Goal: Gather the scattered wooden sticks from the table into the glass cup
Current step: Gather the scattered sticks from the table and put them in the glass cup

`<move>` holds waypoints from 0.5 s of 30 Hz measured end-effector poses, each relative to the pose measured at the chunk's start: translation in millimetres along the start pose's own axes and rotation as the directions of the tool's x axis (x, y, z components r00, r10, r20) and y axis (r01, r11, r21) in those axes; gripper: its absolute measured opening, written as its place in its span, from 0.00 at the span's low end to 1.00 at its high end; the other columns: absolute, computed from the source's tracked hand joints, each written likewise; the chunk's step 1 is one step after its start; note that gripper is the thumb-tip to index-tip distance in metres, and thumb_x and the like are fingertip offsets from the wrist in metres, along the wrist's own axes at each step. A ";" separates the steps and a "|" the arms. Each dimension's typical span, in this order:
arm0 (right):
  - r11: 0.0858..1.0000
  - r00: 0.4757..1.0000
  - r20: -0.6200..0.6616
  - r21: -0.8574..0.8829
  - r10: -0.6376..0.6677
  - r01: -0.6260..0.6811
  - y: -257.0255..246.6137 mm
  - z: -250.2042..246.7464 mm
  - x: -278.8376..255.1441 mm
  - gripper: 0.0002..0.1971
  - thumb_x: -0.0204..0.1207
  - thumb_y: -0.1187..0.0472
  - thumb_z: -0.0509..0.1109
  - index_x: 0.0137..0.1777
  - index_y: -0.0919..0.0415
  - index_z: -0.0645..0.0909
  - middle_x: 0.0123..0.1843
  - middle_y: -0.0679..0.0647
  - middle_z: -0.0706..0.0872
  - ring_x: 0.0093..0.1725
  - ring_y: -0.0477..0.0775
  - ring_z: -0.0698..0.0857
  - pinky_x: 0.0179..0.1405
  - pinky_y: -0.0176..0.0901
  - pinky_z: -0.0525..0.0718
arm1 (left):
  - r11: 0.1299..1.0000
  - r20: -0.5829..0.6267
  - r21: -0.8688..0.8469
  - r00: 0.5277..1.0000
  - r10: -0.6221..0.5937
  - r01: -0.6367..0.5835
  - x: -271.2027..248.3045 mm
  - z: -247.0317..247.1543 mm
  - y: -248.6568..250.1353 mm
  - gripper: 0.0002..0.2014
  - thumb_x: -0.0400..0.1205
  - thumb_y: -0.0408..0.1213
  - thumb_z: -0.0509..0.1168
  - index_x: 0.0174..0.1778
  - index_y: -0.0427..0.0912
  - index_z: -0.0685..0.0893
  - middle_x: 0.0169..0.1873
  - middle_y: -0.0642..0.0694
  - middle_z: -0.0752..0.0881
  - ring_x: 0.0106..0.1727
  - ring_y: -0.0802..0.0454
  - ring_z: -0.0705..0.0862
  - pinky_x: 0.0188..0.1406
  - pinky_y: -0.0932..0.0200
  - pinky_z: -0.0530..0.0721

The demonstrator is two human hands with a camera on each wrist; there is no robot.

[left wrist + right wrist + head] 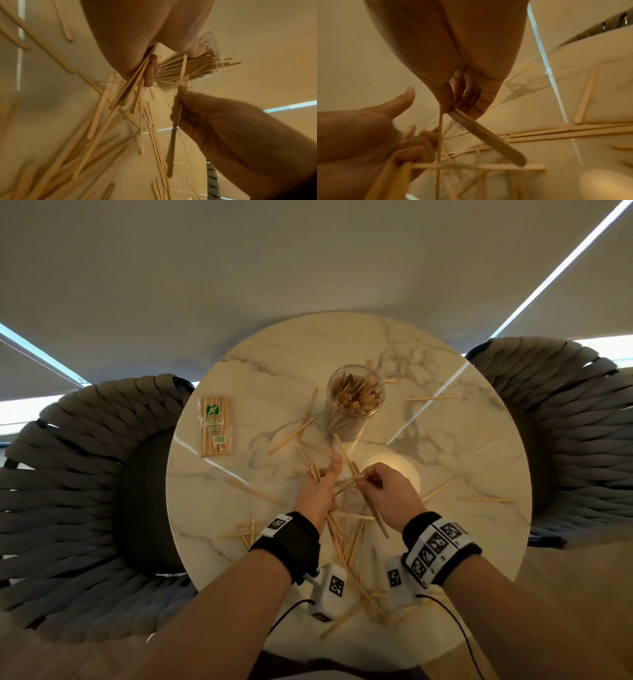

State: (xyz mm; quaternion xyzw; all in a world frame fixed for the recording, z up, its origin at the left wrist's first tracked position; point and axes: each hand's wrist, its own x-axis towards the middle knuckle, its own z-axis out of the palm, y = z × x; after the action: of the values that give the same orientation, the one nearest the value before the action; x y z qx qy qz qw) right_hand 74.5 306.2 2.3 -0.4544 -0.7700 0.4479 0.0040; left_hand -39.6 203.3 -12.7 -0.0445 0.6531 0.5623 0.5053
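Left hand [317,491] clutching sticks [132,86]; right hand [387,491] pinching stick [488,135].

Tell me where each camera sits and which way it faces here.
Head: worn on the head, looking down at the table, cup and sticks; both forearms and hands show.
Left wrist: under the left hand, looking along it at its bundle, towards the cup; the right hand shows too.
Right wrist: under the right hand, looking at its stick; the left hand shows too.
Shared: all three show both hands.
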 end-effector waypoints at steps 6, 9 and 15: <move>0.969 0.998 0.030 0.239 0.053 -0.058 -18.4 9.9 -13.9 0.02 0.80 0.61 0.74 0.48 0.58 0.84 0.36 0.50 0.90 0.35 0.48 0.88 0.40 0.43 0.87 | 0.985 0.034 0.146 0.995 0.092 -0.096 -1.0 15.1 3.8 0.26 0.78 0.69 0.67 0.37 0.47 0.86 0.30 0.53 0.86 0.34 0.53 0.84 0.37 0.55 0.83; 0.945 0.998 0.022 0.323 0.051 -0.056 -24.1 10.0 -18.3 0.02 0.79 0.63 0.74 0.48 0.60 0.85 0.39 0.52 0.91 0.38 0.48 0.90 0.42 0.40 0.89 | 0.970 0.071 0.208 0.991 0.109 -0.122 -5.8 13.7 4.2 0.43 0.77 0.80 0.49 0.51 0.44 0.91 0.45 0.46 0.94 0.51 0.51 0.92 0.57 0.51 0.89; 0.924 1.000 -0.025 0.382 -0.007 0.016 -33.1 10.6 -25.9 0.06 0.79 0.67 0.72 0.50 0.58 0.88 0.39 0.49 0.92 0.38 0.41 0.90 0.38 0.31 0.85 | 0.875 0.107 0.391 0.958 0.265 -0.286 -14.5 18.9 7.9 0.43 0.76 0.81 0.48 0.58 0.45 0.86 0.49 0.49 0.92 0.53 0.53 0.91 0.61 0.47 0.88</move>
State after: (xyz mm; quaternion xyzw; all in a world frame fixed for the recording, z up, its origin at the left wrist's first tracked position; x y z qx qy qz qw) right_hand 62.2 274.5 29.3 -0.4453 -0.6705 0.5842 0.1041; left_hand -25.9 213.5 5.8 0.1678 0.7416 0.4830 0.4343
